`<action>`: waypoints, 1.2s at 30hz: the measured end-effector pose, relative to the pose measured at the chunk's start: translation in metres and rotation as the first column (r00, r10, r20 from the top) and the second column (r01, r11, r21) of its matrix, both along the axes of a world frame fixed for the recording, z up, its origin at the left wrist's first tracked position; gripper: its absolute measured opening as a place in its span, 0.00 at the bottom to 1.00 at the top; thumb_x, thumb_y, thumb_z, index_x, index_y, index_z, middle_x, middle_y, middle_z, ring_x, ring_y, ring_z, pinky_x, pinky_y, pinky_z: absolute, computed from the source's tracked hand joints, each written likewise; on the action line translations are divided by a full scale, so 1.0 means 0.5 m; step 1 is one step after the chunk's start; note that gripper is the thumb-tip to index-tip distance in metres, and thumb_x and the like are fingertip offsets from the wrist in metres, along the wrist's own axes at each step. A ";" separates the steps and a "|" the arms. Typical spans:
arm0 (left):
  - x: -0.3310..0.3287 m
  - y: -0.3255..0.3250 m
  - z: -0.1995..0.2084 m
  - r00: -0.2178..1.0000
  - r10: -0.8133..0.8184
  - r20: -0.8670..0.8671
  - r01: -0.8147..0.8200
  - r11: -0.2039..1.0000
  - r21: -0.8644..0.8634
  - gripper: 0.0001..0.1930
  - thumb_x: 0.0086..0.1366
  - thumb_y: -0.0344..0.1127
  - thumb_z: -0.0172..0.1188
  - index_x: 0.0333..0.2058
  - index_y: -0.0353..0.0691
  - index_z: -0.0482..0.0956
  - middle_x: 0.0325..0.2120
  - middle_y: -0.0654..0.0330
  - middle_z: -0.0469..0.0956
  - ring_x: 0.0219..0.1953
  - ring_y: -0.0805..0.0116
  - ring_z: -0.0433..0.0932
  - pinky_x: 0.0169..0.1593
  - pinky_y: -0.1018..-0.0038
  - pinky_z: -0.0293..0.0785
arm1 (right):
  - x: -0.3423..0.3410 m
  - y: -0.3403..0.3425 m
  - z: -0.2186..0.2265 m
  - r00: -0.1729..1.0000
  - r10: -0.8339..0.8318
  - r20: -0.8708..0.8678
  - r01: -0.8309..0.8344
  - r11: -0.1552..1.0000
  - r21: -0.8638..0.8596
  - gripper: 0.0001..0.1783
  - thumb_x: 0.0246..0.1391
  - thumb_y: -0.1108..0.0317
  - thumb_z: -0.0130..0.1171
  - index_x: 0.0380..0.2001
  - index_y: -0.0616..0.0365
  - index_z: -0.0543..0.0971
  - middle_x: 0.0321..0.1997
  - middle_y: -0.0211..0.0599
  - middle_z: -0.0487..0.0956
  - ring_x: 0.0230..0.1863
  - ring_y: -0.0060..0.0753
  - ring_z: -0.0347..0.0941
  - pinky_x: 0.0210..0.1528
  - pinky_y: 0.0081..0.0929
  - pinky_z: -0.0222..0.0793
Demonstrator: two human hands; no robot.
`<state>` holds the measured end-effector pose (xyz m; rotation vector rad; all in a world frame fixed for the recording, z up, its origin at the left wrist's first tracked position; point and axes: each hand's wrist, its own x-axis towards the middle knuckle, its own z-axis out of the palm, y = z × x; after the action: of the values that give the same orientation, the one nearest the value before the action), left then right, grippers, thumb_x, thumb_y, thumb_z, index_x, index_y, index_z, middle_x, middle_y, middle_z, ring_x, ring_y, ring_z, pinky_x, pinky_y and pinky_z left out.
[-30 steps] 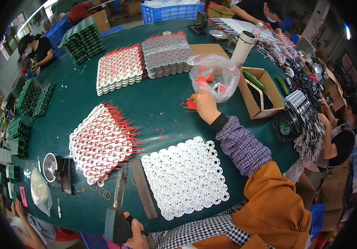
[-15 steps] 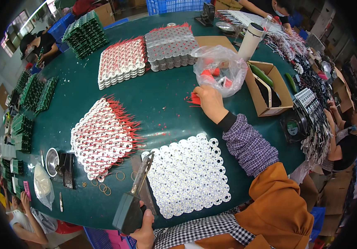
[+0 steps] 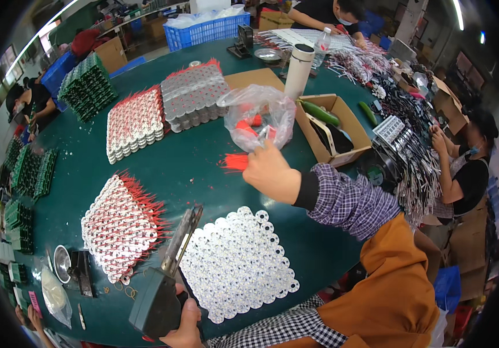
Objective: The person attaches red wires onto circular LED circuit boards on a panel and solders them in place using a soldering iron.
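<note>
In my left hand (image 3: 187, 327), low in the view, is a dark green pistol-shaped soldering gun (image 3: 155, 307). Its long metal nose reaches up along the left edge of a sheet of round white circuit boards (image 3: 238, 261). My right hand (image 3: 271, 174) is closed at a small bundle of short red wires (image 3: 235, 162), whose loose ends stick out to the left; the fingertips are partly hidden. Just beyond it stands a clear plastic bag (image 3: 284, 110) with red wire bundles inside. To the left lies a stack of white boards (image 3: 116, 226) with red wires along its right side.
Farther back are more board stacks (image 3: 194, 93). A cardboard box (image 3: 342, 151) with cucumber and phone, and a pale flask (image 3: 299, 72), stand right of the bag. At left lie a metal bowl (image 3: 62, 264) and rubber bands (image 3: 130, 292). Other people work around the table.
The view has turned right, so the tabletop things appear farther left. My right hand stays at the red wires near the bag, with one finger now raised. My left hand still holds the soldering gun.
</note>
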<state>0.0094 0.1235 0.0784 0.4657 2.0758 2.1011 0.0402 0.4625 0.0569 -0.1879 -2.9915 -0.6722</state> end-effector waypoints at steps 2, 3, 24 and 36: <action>0.012 0.024 0.010 1.000 -0.008 0.013 0.008 1.000 0.029 0.25 0.55 0.21 0.62 0.53 0.26 0.71 0.40 0.47 0.78 0.18 0.73 0.70 0.19 0.78 0.65 | 0.011 -0.020 -0.019 0.981 0.044 0.189 -0.072 0.987 0.144 0.03 0.44 0.66 0.62 0.22 0.49 0.84 0.26 0.34 0.79 0.34 0.37 0.74 0.43 0.43 0.63; 0.017 0.028 0.013 1.000 -0.013 0.019 0.011 0.998 0.066 0.26 0.55 0.21 0.62 0.54 0.26 0.70 0.40 0.47 0.78 0.18 0.73 0.70 0.19 0.78 0.65 | 0.015 -0.024 -0.035 0.979 0.050 0.197 -0.076 0.989 0.128 0.03 0.44 0.66 0.62 0.22 0.49 0.84 0.26 0.34 0.79 0.34 0.37 0.74 0.43 0.43 0.63; 0.001 0.113 -0.022 0.909 -0.110 0.402 0.129 0.991 -0.021 0.25 0.54 0.15 0.64 0.52 0.27 0.73 0.40 0.50 0.80 0.21 0.73 0.75 0.22 0.78 0.71 | 0.167 -0.064 -0.141 0.831 -0.435 -0.346 -0.103 0.492 -0.865 0.05 0.58 0.70 0.61 0.35 0.59 0.82 0.34 0.41 0.79 0.34 0.50 0.78 0.36 0.40 0.73; -0.001 0.075 0.006 0.935 -0.070 0.347 0.089 0.995 -0.038 0.13 0.57 0.18 0.63 0.43 0.28 0.79 0.28 0.58 0.77 0.22 0.74 0.71 0.26 0.78 0.67 | 0.122 -0.116 -0.149 0.829 -0.440 -0.344 -0.182 0.368 -0.912 0.06 0.57 0.71 0.59 0.36 0.60 0.81 0.37 0.44 0.80 0.39 0.51 0.78 0.41 0.41 0.74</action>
<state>0.0090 0.1612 0.0816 0.1539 1.8720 1.9128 0.1012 0.4044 -0.0178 -0.5694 -2.3558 1.0504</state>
